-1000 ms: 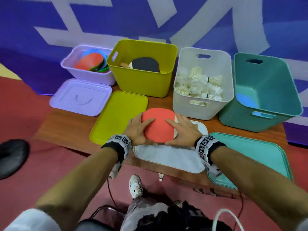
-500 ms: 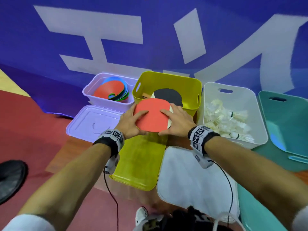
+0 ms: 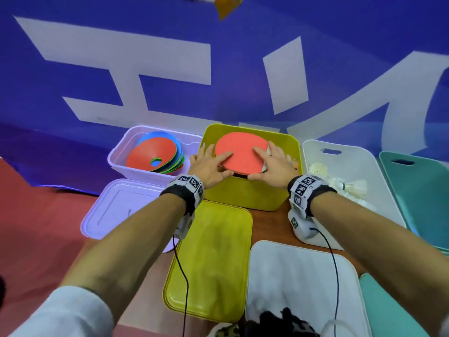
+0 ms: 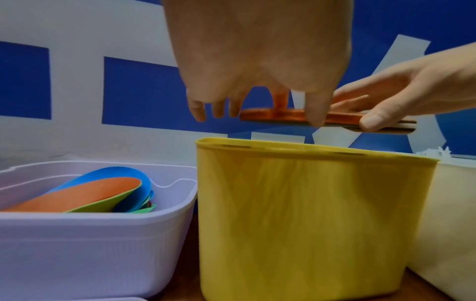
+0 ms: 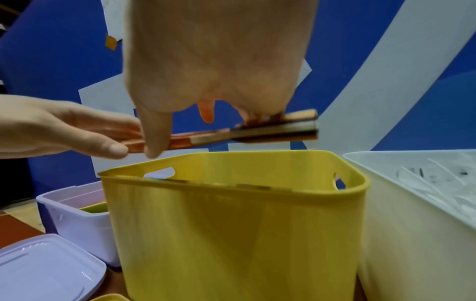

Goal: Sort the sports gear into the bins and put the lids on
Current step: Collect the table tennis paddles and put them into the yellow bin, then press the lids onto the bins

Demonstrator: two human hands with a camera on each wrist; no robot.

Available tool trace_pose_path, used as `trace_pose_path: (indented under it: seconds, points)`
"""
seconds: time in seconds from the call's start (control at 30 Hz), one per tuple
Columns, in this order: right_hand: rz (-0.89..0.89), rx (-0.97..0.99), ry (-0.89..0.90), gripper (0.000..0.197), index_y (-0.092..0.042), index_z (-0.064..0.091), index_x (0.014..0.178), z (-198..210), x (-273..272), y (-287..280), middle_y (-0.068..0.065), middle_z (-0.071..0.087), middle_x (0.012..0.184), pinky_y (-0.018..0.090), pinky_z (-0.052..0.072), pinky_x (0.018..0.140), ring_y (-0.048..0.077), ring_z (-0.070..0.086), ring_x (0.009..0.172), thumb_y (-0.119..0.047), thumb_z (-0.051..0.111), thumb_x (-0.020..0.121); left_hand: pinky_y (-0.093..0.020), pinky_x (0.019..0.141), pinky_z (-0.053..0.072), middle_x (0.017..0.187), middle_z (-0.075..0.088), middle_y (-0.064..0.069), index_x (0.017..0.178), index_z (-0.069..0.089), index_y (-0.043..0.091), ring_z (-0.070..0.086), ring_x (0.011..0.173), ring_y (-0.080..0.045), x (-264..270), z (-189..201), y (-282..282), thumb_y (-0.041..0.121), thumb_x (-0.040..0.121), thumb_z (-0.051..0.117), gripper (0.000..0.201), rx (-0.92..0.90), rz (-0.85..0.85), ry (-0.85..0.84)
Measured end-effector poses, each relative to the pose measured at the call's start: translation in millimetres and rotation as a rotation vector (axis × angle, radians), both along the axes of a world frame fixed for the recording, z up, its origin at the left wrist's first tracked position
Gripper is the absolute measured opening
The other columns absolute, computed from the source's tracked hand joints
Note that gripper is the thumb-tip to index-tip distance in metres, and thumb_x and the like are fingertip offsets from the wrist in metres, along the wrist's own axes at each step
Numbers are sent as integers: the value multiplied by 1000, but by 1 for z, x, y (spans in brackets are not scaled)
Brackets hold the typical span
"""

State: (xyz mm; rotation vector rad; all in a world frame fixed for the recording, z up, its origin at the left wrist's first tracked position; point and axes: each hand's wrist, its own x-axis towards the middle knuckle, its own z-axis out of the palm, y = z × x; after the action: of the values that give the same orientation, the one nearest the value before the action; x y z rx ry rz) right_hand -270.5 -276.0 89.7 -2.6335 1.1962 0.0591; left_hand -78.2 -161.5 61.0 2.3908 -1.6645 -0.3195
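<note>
A stack of table tennis paddles [image 3: 240, 153], red face up, hangs flat just above the open yellow bin [image 3: 243, 194]. My left hand [image 3: 212, 166] pinches its left edge and my right hand [image 3: 274, 166] its right edge, fingers on top and thumbs underneath. The left wrist view shows the paddles [image 4: 273, 114] edge-on over the yellow bin's rim [image 4: 309, 150]. From the right wrist, the layered edge and handle end of the paddles [image 5: 278, 128] show above the bin [image 5: 231, 224]. What lies inside the bin is hidden.
The lilac bin [image 3: 119, 156] at left holds coloured disc cones [image 3: 150, 154], its lid [image 3: 116, 210] in front. Right of the yellow bin, a white bin [image 3: 364, 154] holds shuttlecocks [image 3: 354, 186], then comes a teal bin [image 3: 418, 190]. Yellow lid [image 3: 211, 259], white lid [image 3: 298, 276] and teal lid [image 3: 388, 312] lie nearer me.
Both hands lifted the paddles off the white lid and carried them forward and left, from the table's front to just above the yellow bin's opening.
</note>
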Motion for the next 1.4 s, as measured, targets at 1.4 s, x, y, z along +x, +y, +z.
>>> trace_pose_path:
  seconds: [1.4]
  points:
    - [350,96,75,83,-32,14,154,-78,41,157,10,2,162,55,12,115,30,-4,149,-52,59,87,-57,113,12,164,4,-8,152,20,41,2,150,-28,9,-65,198,66,82,38,76,160,242,-19]
